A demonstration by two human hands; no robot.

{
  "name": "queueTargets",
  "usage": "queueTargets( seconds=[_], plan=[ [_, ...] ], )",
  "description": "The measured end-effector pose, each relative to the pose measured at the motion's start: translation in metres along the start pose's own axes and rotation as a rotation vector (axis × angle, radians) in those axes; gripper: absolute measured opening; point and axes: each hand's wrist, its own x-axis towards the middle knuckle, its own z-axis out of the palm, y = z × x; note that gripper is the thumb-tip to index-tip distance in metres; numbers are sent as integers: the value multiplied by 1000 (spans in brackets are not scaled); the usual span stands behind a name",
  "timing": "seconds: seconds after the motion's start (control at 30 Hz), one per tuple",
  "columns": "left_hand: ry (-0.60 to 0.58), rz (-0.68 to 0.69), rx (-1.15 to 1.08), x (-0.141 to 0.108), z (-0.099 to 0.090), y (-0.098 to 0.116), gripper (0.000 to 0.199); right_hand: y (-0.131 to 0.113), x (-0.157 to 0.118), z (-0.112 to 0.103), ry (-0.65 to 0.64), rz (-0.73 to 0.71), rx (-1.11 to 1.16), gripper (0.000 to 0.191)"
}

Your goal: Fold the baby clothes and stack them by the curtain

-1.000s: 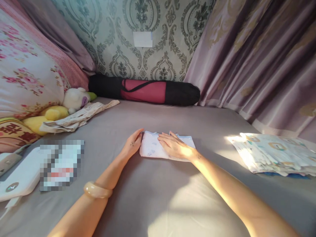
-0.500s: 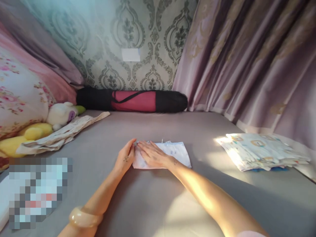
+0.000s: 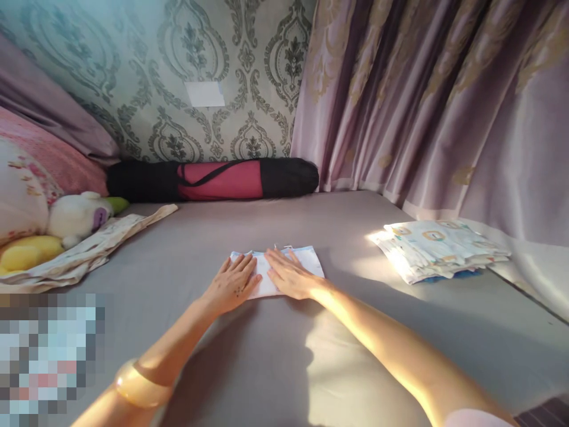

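Note:
A small white folded cloth [image 3: 311,261] with a pale blue top edge and a thin white string at its far side lies flat on the grey bed sheet [image 3: 249,356]. Across its left end rests my left hand [image 3: 233,283], palm down with the fingers stretched out. My right hand [image 3: 288,276] lies flat on the cloth's middle, fingers extended. Both hands press on the cloth from above and hide part of it. A cream bangle [image 3: 143,384] circles my left forearm.
At the right is a stack of folded patterned cloths [image 3: 444,252]. A black and red long bag [image 3: 222,179] lies along the wall. Left are a patterned cloth [image 3: 106,237], a white plush toy [image 3: 75,216] and a yellow plush [image 3: 31,254]. Purple curtains [image 3: 400,107] hang at right.
My left hand has moved from beside the cloth's left edge onto its top and turned palm down. My right hand has slid rightward along the cloth. The view has shifted a little to the right.

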Motion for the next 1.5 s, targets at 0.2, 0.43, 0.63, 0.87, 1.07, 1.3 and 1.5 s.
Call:
queueTargets(
  seconds=[0.2, 0.43, 0.63, 0.87, 1.07, 1.3, 1.5],
  plan=[
    [20, 51, -2, 10, 4, 8, 58, 18, -12, 3, 41, 99, -82, 62],
    [-62, -38, -166, 10, 7, -19, 59, 45, -19, 3, 108, 169, -134, 63],
    [-14, -11, -255, 10, 20, -33, 56, 57, -21, 9, 80, 173, -135, 63],
    [-128, 37, -347, 37, -6, -49, 45, 63, -11, -16, 133, 126, -63, 44],
    [-183, -88, -466, 64, -29, -52, 45, 69, 1, -25, 169, 189, -22, 28],
    [-333, -230, -590, 72, -35, -53, 44, 75, 12, -20, 105, 274, -29, 38],
    [-331, -205, -611, 69, -47, -50, 33, 77, 13, -20, 146, 218, -24, 33]
  ],
)
